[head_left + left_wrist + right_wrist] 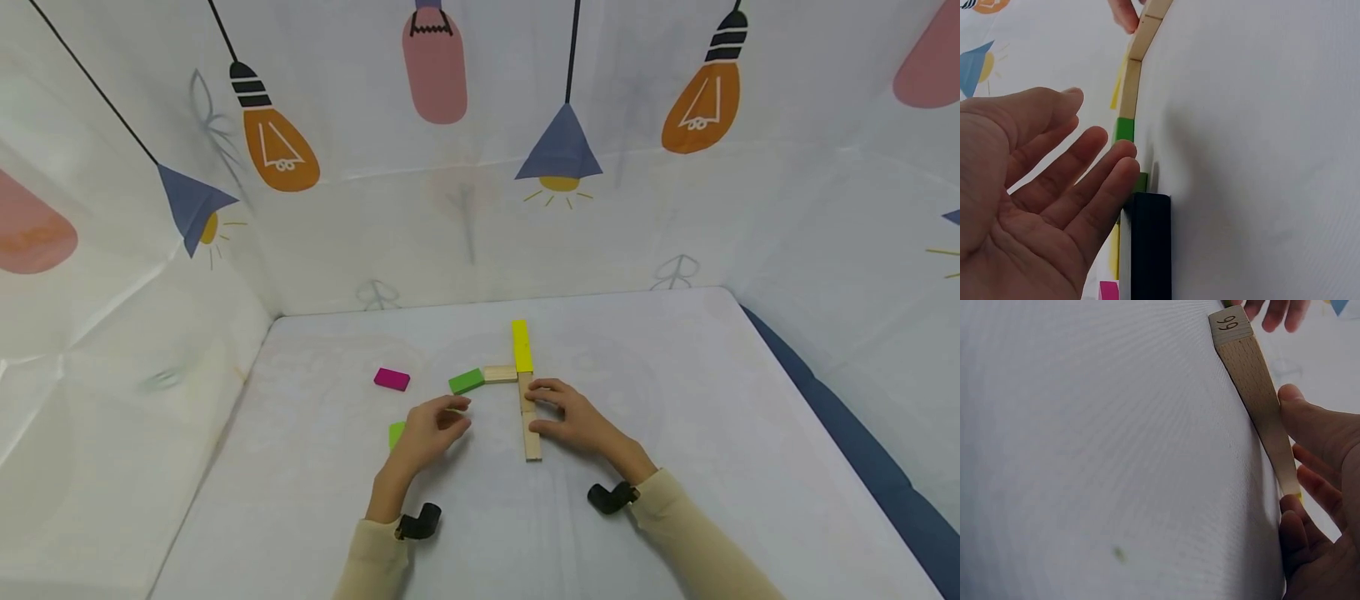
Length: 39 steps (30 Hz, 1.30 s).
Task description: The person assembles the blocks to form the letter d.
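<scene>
Two plain wooden blocks lie end to end on the white table, and a yellow block continues their line at the far end. My right hand touches the right side of this row with thumb and fingertips; in the right wrist view the near block's end carries the number 66 or 99. Another wooden block branches left, with a green block angled at its end. Loosely curved and holding nothing, my left hand hovers near the green block, partly hiding a light green block.
A magenta block lies apart on the left. The left wrist view shows a dark block beside the left fingers, hidden in the head view. White sheeting with printed lamps hangs around the table.
</scene>
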Tool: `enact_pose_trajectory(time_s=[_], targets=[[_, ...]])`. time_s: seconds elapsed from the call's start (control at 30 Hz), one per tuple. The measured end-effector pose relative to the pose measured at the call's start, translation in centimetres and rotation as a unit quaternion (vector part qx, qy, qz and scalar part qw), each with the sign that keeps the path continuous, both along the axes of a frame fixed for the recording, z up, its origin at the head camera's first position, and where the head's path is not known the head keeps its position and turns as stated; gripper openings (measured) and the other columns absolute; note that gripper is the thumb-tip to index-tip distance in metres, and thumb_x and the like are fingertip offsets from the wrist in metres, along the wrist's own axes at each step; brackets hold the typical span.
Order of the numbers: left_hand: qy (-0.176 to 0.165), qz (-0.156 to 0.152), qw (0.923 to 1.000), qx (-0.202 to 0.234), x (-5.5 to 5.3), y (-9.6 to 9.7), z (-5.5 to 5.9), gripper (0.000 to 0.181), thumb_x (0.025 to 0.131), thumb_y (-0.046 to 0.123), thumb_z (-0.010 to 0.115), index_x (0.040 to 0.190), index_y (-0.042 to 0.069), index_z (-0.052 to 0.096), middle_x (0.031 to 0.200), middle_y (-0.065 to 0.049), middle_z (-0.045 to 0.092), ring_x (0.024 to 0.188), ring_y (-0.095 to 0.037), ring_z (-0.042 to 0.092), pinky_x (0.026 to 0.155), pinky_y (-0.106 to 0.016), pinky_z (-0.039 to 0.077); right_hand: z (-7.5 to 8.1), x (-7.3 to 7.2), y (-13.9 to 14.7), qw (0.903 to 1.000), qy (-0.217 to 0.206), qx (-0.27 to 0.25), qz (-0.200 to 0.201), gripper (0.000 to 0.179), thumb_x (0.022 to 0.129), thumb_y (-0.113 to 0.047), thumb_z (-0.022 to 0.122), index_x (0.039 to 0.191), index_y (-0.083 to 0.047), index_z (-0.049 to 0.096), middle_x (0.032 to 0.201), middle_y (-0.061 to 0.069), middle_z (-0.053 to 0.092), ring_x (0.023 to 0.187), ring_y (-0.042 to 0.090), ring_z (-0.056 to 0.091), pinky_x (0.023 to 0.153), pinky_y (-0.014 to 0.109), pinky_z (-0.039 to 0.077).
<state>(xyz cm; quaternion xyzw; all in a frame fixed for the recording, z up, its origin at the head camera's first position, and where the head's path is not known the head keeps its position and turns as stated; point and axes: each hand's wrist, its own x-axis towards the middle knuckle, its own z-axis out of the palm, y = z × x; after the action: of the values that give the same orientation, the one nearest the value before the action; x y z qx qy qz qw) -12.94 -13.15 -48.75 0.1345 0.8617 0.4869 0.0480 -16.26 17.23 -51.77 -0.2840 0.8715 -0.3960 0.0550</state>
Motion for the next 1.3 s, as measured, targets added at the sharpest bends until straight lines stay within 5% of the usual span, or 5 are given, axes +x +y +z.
enact_pose_trajectory(time_s=[0.53,1.07,1.3], targets=[[0.008,0.086,0.9955,-0.039,-1.1,-2.2,-0.1,0.028,0.094,0.009,0.073,0.122,0.008,0.072,0.118,-0.013,0.074,0.103,-0.027,0.073,0.089,-0.042,0.060,0.1,0.1,0.0,0.9999,-0.009,-0.007,0.003,0.053,0.090,-0.026,0.080,0.137,-0.007,0.065,0.148,0.014,0.054,0.141,0.038,0.048,0.113,0.057,0.042],[0.005,0.103,0.9919,-0.073,-2.8,-5.7,0.4,0.028,0.097,0.014,0.071,0.123,0.005,0.071,0.122,-0.014,0.072,0.108,-0.032,0.071,0.092,-0.047,0.059,0.3,0.2,-0.1,0.9999,0.008,-0.009,0.004,0.052,0.092,-0.027,0.078,0.136,-0.004,0.065,0.146,0.015,0.055,0.138,0.041,0.050,0.110,0.060,0.043],[0.018,0.096,0.9916,-0.085,-2.3,-6.6,0.6,0.028,0.097,0.011,0.070,0.123,0.001,0.070,0.122,-0.017,0.071,0.108,-0.032,0.070,0.092,-0.046,0.059,0.2,0.1,-0.1,1.0000,-0.001,-0.004,0.002,0.052,0.091,-0.028,0.079,0.136,-0.006,0.065,0.147,0.013,0.054,0.139,0.038,0.049,0.112,0.058,0.042]])
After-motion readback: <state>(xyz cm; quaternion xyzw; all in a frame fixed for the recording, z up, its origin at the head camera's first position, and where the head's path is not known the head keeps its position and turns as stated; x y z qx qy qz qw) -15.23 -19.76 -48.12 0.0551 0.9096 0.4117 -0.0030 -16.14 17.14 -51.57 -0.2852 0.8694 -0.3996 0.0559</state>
